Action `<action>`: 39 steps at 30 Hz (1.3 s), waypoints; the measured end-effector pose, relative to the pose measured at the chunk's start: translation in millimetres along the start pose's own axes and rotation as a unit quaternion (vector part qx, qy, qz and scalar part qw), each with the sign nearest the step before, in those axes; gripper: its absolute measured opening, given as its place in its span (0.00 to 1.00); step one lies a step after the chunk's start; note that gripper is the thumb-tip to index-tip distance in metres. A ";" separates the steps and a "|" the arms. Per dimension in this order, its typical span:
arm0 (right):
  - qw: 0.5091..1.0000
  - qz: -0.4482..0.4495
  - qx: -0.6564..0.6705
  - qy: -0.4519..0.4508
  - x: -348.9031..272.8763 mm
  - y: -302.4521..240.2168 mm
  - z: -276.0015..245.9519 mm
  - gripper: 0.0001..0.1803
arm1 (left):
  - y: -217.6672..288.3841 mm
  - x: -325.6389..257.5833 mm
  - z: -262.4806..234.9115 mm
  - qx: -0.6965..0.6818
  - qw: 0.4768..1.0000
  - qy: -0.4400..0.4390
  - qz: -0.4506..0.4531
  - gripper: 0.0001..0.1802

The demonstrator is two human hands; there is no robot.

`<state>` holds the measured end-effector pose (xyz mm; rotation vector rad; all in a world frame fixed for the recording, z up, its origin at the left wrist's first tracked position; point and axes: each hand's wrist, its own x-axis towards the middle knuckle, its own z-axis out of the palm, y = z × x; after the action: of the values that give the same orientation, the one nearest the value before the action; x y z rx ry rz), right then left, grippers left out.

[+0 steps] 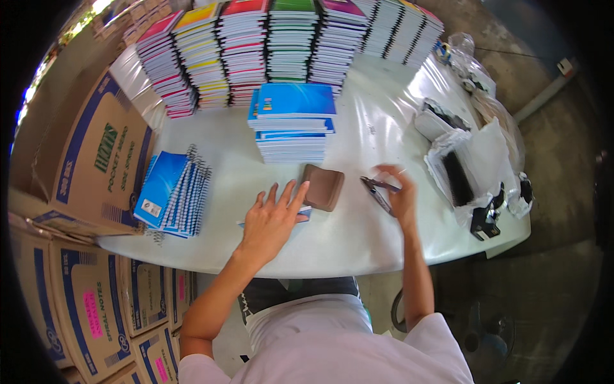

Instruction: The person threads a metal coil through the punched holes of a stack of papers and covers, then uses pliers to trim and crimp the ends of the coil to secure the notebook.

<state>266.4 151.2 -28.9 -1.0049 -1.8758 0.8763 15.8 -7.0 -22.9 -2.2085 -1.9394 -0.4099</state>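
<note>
My left hand [268,221] lies on the table with its fingers spread, covering most of a small blue-covered notebook [303,215]. Its index fingertip reaches the edge of a flat brown square block [322,187] with rounded corners. To the right, my right hand [400,195], slightly blurred, has its fingers closed on a dark V-shaped tool [378,194] that looks like pliers. Beyond the block rises a stack of blue notebooks [294,144]. At the left sits a fanned pile of blue notebooks [169,192] with wire spirals along one side.
Tall stacks of spiral notebooks [243,57] in several colours line the table's far side. An opened carton [102,153] stands at the left, above more cartons [89,307]. White plastic wrapping with black spirals [457,176] occupies the right end of the white table [448,237].
</note>
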 end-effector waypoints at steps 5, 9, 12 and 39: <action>0.786 0.051 -0.576 0.221 32.7 128.0 -147.2 0.11 | -0.4 10.8 -27.8 -0.128 0.978 -0.162 0.027 0.32; 0.767 0.051 -0.620 0.157 30.6 157.3 -165.8 0.11 | -7.9 10.6 -28.1 -0.147 0.964 -0.218 0.027 0.31; 0.793 0.042 -0.589 0.152 33.4 152.0 -170.0 0.08 | -6.5 11.1 -23.6 -0.137 0.977 -0.160 0.021 0.32; 0.953 -0.096 -0.052 -0.282 -17.5 -64.6 48.3 0.12 | -10.8 14.8 -13.6 -0.085 0.990 -0.114 0.004 0.35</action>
<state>209.8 98.1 -0.8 -0.6523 -2.4736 1.0274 5.5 4.2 -5.8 -2.4676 -2.0769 -0.3458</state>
